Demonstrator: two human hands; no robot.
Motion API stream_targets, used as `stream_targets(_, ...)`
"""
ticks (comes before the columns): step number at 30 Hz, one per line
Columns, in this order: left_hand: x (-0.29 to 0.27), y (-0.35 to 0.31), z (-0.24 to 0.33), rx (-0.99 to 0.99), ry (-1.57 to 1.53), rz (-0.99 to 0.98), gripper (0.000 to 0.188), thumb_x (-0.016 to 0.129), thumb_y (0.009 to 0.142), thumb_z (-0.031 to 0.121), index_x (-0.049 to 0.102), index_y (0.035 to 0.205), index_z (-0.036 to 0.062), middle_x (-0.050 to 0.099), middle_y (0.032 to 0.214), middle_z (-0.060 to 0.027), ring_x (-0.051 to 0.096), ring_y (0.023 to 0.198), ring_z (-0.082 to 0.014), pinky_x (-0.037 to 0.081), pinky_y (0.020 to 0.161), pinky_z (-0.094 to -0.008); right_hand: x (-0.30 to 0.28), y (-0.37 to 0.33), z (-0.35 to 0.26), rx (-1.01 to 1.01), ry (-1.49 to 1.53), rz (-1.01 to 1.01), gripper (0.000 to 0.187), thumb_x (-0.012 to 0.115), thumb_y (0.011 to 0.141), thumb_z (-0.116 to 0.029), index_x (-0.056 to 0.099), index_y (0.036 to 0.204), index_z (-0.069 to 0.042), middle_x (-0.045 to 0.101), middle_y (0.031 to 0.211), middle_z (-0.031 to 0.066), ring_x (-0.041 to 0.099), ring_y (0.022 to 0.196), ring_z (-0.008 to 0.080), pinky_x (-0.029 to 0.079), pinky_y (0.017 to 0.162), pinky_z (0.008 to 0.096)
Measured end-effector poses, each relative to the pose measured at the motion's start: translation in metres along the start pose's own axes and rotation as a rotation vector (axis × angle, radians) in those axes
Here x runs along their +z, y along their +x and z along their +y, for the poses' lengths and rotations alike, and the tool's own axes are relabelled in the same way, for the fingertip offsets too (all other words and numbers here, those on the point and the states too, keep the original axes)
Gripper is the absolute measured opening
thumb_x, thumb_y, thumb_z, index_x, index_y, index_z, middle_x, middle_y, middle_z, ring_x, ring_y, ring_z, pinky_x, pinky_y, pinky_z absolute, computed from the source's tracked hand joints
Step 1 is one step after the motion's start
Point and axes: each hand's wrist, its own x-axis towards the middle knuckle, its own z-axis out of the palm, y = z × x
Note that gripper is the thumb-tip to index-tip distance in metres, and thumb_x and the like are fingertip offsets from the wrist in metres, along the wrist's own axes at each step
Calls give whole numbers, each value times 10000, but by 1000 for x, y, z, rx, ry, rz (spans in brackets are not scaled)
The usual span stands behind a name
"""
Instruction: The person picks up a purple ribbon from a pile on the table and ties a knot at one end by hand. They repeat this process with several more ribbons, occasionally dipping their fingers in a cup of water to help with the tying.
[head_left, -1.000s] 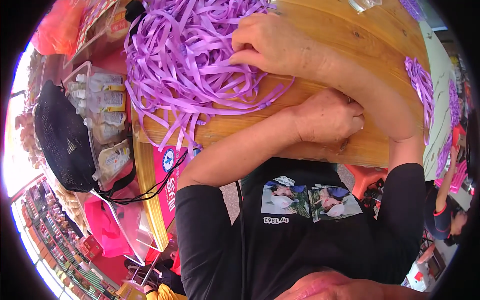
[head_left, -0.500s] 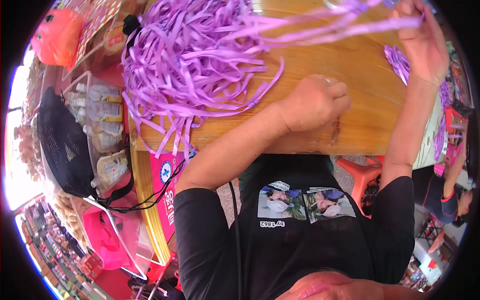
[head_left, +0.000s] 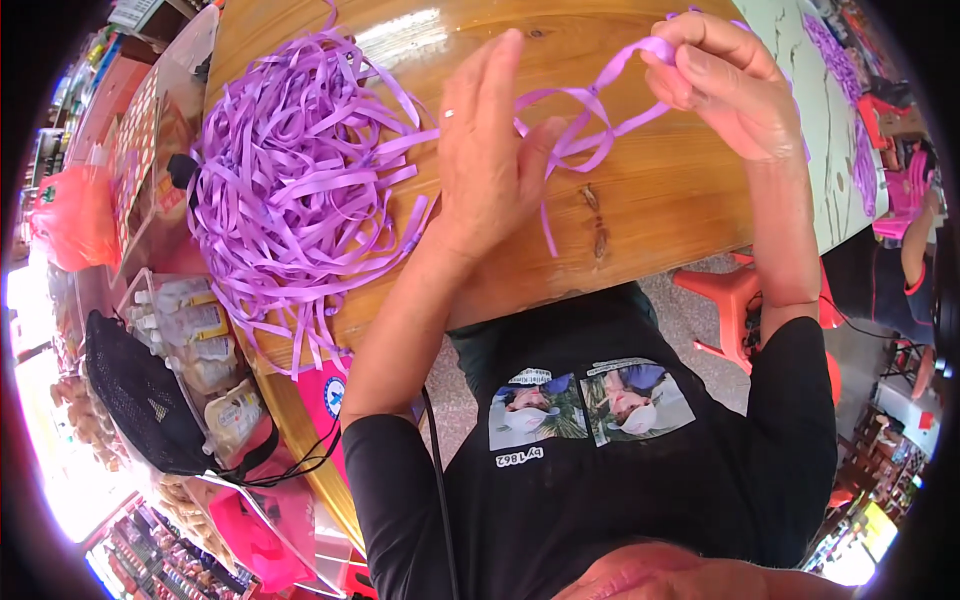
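A length of purple ribbon [head_left: 612, 70] hangs in loose loops over the wooden table [head_left: 660, 220]. My right hand [head_left: 740, 95] pinches its upper end between thumb and fingers. My left hand [head_left: 490, 150] is raised beside the loops, open, its fingers straight and the thumb apart. Part of the ribbon passes behind this hand, so whether they touch is hidden. To the left of it lies a large tangled heap of purple ribbons [head_left: 290, 160], with several ends trailing over the near table edge.
Clear bins with pouches [head_left: 195, 320] and a black mesh bag [head_left: 140, 390] stand left of the table. A red plastic bag [head_left: 75, 220] is farther back. An orange stool [head_left: 720, 295] is at the right, below a white marbled surface [head_left: 800, 60] with more purple ribbon [head_left: 845, 80].
My left hand has risen leftward and opened from a closed fist. My right hand has come inward, and the ribbon, stretched out before, now hangs slack in loops. The view has shifted.
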Motion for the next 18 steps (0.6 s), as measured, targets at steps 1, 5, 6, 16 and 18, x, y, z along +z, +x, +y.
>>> stream_targets(1,8,0,-2,-21,-14,-70,487,678,712,33,532,1172,-39,569,1011,-183,550,891,-338,411,825,-428,-10,24,22,-445,151,-337,171,566,878,-85,618,1007,13,614,824,49,564,682,118,447,613,244)
stream_targets(5,-3,-8,-4,-163,-70,-309,322,622,775,20,598,1096,16,616,892,-106,592,836,-267,443,785,-368,22,-7,-22,-350,77,6,127,548,862,-30,600,962,28,600,797,86,543,644,143,425,600,246)
stream_targets(6,-8,-9,-4,-160,-64,-314,322,622,775,20,598,1096,16,616,892,-106,592,836,-267,443,785,-368,21,-8,-23,-149,32,214,125,547,864,-34,599,958,30,596,791,83,537,639,139,418,598,246)
stream_targets(16,-154,5,-78,-337,395,61,352,553,810,-41,588,1155,21,632,970,-127,602,780,-194,472,668,-304,-24,-32,-26,39,-100,447,136,590,868,-108,631,922,10,594,781,34,510,627,94,392,580,228)
stream_targets(18,-181,12,-79,-205,1030,-199,515,578,789,-18,476,1289,45,567,1147,-198,595,890,-315,475,736,-376,-15,-32,-25,114,-233,409,128,617,843,-110,656,911,-9,628,788,68,581,666,169,440,605,281)
